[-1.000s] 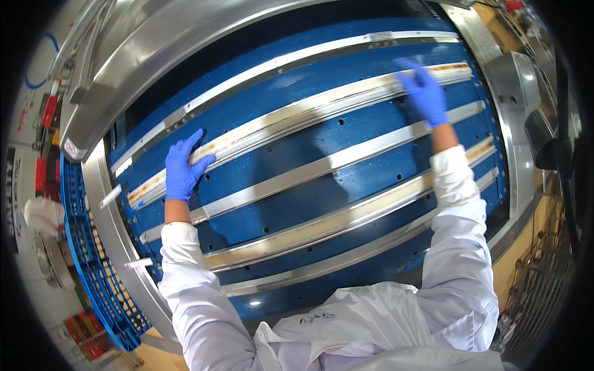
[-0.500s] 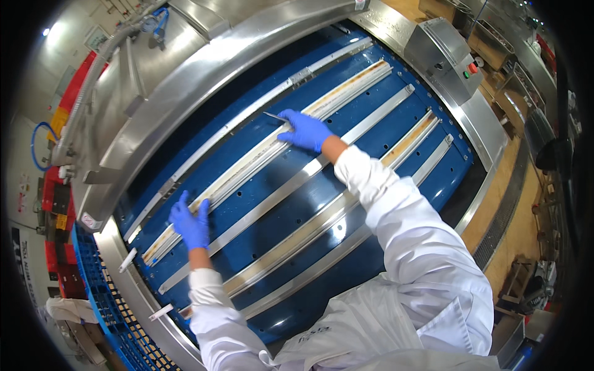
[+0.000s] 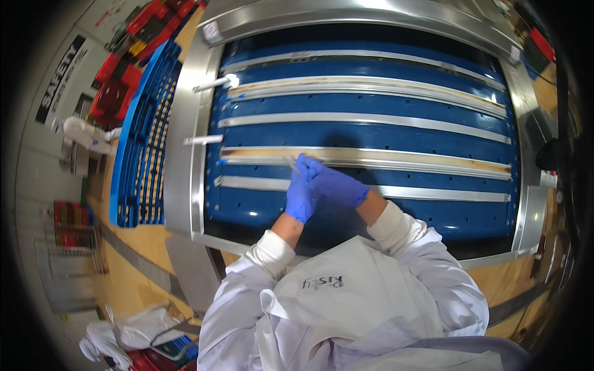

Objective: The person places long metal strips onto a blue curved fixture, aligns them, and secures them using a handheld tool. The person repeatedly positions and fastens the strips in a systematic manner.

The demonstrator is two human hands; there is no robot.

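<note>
A wide blue conveyor belt (image 3: 371, 133) with several long steel rails (image 3: 396, 117) across it fills the view inside a steel frame (image 3: 182, 154). Both my hands wear blue gloves and meet over the fourth rail (image 3: 433, 162), left of the middle. My right hand (image 3: 339, 185) reaches leftward, and a thin pale tool (image 3: 289, 162) sticks out past its fingertips onto the rail. Pressed against those fingers from below is my left hand (image 3: 300, 196), its fingers curled. Whether it also grips the tool is hidden. White coat sleeves cover both arms.
Two short steel pins (image 3: 210, 83) (image 3: 201, 140) jut from the frame's left side. A blue plastic pallet (image 3: 141, 139) leans beside the machine, with red crates (image 3: 117, 80) behind it. Other people in white stand at the far left (image 3: 86, 133) and crouch at the bottom left (image 3: 117, 337).
My hands were spread far apart on the rails; they have come together at one spot on a rail. The view has swung so the rails run level.
</note>
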